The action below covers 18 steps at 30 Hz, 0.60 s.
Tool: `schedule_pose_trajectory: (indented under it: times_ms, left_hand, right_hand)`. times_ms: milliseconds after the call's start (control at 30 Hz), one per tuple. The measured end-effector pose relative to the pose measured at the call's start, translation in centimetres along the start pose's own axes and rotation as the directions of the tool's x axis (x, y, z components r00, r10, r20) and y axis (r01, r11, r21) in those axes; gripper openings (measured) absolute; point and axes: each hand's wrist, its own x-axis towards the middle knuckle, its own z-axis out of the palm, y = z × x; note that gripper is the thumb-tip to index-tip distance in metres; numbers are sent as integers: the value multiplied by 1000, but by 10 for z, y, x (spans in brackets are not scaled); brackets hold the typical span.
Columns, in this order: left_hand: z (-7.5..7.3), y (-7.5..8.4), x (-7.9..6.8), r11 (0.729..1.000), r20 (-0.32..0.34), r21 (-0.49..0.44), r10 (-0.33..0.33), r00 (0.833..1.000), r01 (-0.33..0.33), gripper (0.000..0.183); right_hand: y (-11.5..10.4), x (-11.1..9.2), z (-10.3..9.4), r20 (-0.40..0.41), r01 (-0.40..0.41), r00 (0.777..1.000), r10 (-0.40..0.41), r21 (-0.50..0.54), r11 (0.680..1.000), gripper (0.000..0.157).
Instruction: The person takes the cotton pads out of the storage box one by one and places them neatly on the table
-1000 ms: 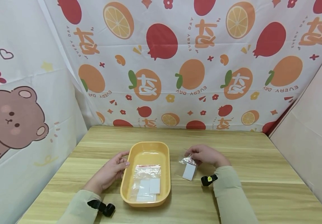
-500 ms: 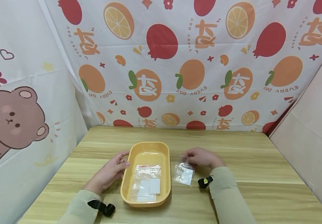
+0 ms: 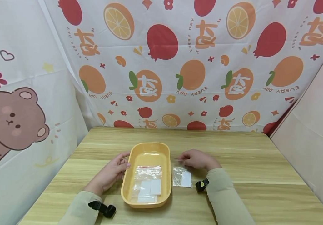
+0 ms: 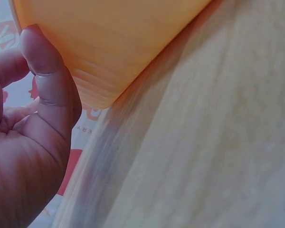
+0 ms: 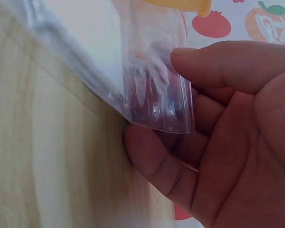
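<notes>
The left hand (image 3: 109,172) has its grip clamped on the left rim of a yellow tray (image 3: 150,157) on the table (image 3: 262,165); white rectangles (image 3: 155,187) in clear plastic lie inside it. Just right of the tray, the right hand (image 3: 199,160) pinches the zip end of a clear zip-lock bag (image 3: 177,178) holding a white piece (image 3: 186,179).

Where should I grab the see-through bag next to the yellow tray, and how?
Probably pinch the bag by its zip-top end, thumb on one face and fingers behind, coming from the right. That end is thin plastic, while the flat white piece sits toward the other end. The yellow tray is close on the left, and the right hand holds that zip end.
</notes>
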Motion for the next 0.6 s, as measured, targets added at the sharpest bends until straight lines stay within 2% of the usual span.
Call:
schedule_pose_trajectory:
  times_ms: [167,300,600]
  left_hand:
    - [0,0,1,1000,1,-5,0,1000,0,65]
    - [0,0,1,1000,2,-2,-1,1000,1,64]
    - [0,0,1,1000,14,-7,11,1000,-11,63]
  right_hand:
    - [0,3,2,-28,-22,999,22,-29,999,23]
    - [0,5,3,-53,-31,998,30,-13,999,24]
    - [-3,5,3,-104,-25,994,22,-30,999,32]
